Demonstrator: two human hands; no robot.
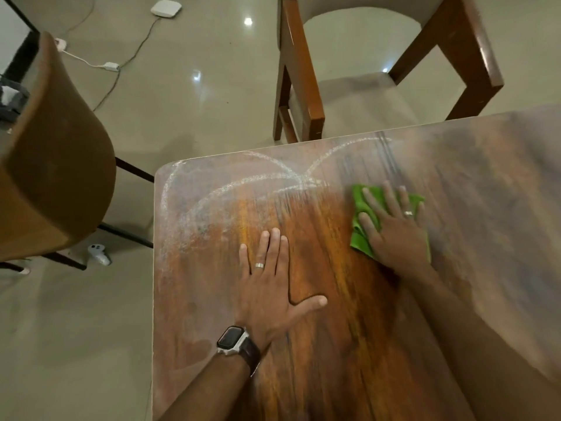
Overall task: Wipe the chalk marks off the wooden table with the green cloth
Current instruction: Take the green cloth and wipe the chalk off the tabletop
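Left hand (268,281) near, flat on table (334,360), fingers spread, gripping nothing; likely bracing body for reach. Right hand (394,229) at 1 o'clock from it, palm pressing cloth (359,205) flat, fingers extended, not clenched; pressure suits scrubbing. Chalk (258,179) loops remain far, 11 o'clock of cloth, toward corner. Right side blurred, possibly hazy residue.

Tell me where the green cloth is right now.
In the head view the green cloth lies flat on the wooden table, pressed under the right hand, right of the left hand and of the chalk marks.
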